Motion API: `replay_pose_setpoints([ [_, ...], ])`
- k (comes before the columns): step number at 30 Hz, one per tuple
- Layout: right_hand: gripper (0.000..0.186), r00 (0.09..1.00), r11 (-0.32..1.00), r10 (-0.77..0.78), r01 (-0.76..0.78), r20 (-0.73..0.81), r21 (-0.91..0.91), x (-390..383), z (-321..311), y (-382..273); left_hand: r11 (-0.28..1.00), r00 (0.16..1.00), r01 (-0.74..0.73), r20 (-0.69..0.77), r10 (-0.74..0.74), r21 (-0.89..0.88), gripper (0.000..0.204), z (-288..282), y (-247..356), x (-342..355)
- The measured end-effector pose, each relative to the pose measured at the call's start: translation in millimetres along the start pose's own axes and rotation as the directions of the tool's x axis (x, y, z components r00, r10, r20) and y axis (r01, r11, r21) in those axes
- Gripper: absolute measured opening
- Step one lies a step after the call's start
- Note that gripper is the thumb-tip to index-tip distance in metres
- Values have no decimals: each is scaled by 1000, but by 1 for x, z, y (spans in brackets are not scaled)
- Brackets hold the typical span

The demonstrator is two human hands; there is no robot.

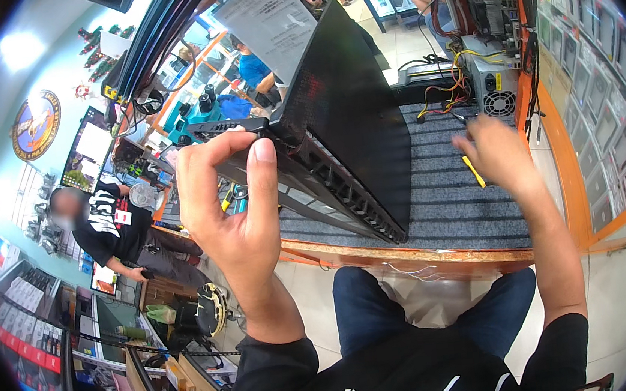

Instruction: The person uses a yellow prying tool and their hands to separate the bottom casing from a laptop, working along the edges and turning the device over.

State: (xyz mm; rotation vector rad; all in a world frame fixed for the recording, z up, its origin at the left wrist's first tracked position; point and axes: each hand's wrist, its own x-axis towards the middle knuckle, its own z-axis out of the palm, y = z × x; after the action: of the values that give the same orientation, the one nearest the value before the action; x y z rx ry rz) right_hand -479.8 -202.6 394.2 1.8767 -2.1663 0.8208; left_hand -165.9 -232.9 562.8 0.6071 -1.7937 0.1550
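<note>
My left-hand fingers (260, 155) grip the matt black plastic laptop base (336, 118), its vent edge ribbed. A paper sheet (266, 19) lies on it. The grey ribbed cloth mat (449, 205) covers the glossy orange wooden worktop (409, 255).

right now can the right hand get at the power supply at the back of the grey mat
Probably yes. The right hand, holding a yellow-handled tool, hovers over the grey mat, and the power supply sits just beyond it with only loose wires nearby.

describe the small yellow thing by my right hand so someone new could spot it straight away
Start at the grey ribbed mat on the wooden counter, right of the tilted black laptop. Under the right hand, against its inner edge, a thin yellow stick-like tool slants over the mat. It is the only bright yellow thing there.
</note>
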Motion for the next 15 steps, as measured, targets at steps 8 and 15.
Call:
replay_pose_setpoints([
  [8,24,988,989,-6,29,153,-147,-45,61,18,991,992,-122,34,120,60,49,6,-11,-10],
  [15,19,985,991,-136,136,104,11,-30,63,29,995,994,-89,63,86,47,57,4,-10,-7],
])
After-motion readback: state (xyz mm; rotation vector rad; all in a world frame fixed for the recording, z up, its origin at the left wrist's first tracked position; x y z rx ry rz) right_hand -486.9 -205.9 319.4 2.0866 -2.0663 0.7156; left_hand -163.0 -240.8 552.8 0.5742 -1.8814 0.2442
